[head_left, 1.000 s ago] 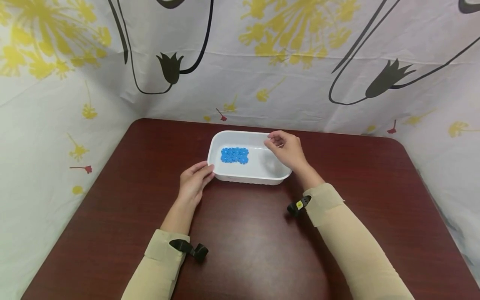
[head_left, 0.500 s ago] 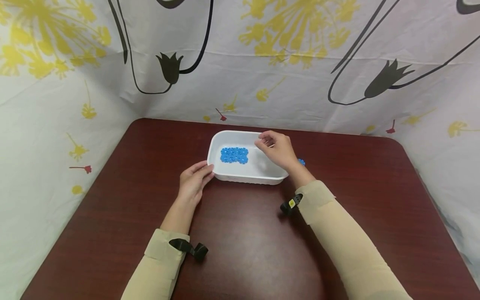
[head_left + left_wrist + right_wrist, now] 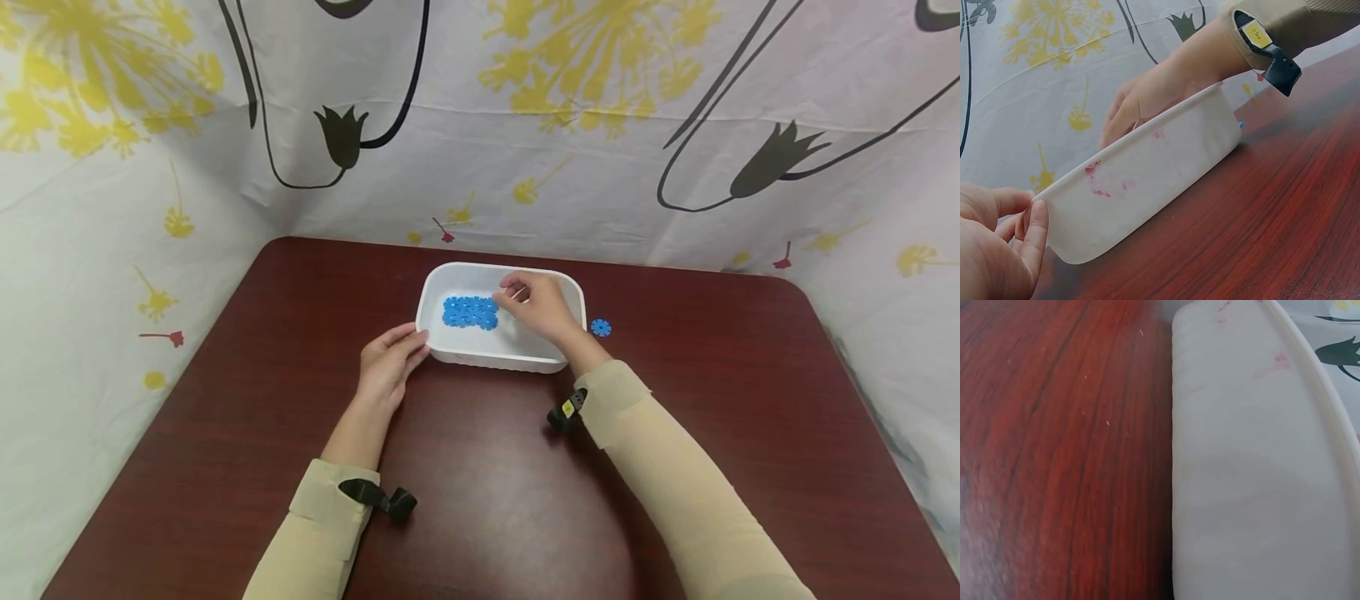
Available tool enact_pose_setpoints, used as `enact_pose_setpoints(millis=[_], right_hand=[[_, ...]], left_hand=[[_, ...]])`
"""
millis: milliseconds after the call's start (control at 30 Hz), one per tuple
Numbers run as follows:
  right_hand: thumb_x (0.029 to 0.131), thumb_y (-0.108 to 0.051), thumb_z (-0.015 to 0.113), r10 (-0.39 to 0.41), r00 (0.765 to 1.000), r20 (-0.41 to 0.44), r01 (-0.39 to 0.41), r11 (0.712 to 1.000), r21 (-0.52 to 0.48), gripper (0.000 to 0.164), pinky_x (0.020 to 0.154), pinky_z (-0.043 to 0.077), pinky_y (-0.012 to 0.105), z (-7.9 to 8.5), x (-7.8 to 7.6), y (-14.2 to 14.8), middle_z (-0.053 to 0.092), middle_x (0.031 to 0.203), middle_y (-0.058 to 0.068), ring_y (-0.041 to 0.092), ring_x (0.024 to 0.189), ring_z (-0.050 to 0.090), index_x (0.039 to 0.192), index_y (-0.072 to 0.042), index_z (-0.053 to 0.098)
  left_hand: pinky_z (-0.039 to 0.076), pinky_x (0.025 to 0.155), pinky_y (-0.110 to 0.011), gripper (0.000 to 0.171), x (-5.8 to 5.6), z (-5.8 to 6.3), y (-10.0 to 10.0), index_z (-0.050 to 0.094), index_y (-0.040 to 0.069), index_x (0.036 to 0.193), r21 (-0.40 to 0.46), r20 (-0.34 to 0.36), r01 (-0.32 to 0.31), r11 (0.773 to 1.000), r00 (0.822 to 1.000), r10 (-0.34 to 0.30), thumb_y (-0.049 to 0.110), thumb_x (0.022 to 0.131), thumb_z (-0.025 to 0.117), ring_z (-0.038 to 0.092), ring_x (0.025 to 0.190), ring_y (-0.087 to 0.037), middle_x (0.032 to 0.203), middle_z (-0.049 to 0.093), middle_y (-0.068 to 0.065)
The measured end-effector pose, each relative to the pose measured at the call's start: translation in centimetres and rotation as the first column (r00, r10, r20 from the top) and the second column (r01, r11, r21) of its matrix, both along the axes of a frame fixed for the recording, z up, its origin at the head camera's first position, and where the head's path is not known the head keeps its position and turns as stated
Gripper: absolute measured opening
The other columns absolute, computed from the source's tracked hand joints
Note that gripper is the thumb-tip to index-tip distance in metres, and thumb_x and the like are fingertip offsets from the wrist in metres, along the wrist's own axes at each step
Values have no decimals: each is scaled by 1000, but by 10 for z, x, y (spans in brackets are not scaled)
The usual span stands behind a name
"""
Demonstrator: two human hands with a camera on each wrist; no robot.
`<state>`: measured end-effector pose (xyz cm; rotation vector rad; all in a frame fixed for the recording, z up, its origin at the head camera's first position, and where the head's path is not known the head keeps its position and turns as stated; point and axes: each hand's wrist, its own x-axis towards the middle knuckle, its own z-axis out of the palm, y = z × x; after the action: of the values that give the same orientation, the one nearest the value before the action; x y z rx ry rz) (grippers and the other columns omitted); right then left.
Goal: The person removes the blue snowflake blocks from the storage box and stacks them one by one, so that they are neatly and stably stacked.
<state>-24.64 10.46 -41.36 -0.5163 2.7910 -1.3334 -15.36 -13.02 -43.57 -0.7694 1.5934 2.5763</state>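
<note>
A white plastic tray stands on the table. Inside its left half lie several blue snowflake-shaped discs, set close together in rows. My left hand grips the tray's left end, thumb by the rim; the left wrist view shows its fingers against the corner. My right hand reaches over the tray with fingers bent, its fingertips beside the right end of the discs. Whether anything is between those fingertips is hidden. One more blue disc lies on the table just right of the tray.
The dark red wooden table extends around the tray. Behind it hangs a white cloth printed with flowers. In the left wrist view, pink stains mark the tray's outer wall.
My right hand has moved left across the tray toward the discs. The loose disc at the tray's right has come into view from behind that arm. My left hand stays put.
</note>
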Motion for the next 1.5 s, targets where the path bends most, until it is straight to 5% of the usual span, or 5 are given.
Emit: enact_pose_setpoints(millis=[200,600,1200,1500], right_hand=[[90,-13,78,64,998,-12,-64,998,4,26,74,60,36,-7,-3,-6,70,92,15,29,84,69,107,4,70],[94,-21,75,95,988,121,-116,977,180,29,79,57,37,-11,-7,-9,68,97,13,26,92,65,111,1,69],[90,-19,79,142,982,124,-175,929,325,31,91,51,41,-19,-7,-15,65,105,13,27,98,56,115,-3,70],[89,-12,77,134,985,105,-159,946,283,22,87,51,40,-16,-5,-14,66,98,13,26,93,58,102,-4,61]], left_hand=[[62,85,-28,33,0,2,1,63,-7,121,9,-15,-1,1000,1000,2,-6,89,72,69,83,-15,95,66,-8],[62,85,-27,32,-1,3,0,63,-7,120,-7,-15,22,1000,1000,-22,-6,90,72,70,87,-18,107,62,-14],[62,85,-27,33,2,1,-1,61,-8,121,-20,-19,36,999,999,-36,-7,90,72,69,82,-15,104,62,-13],[62,84,-26,34,0,2,-1,61,-8,122,-25,-14,42,999,999,-43,-6,90,71,68,83,-15,105,61,-12]])
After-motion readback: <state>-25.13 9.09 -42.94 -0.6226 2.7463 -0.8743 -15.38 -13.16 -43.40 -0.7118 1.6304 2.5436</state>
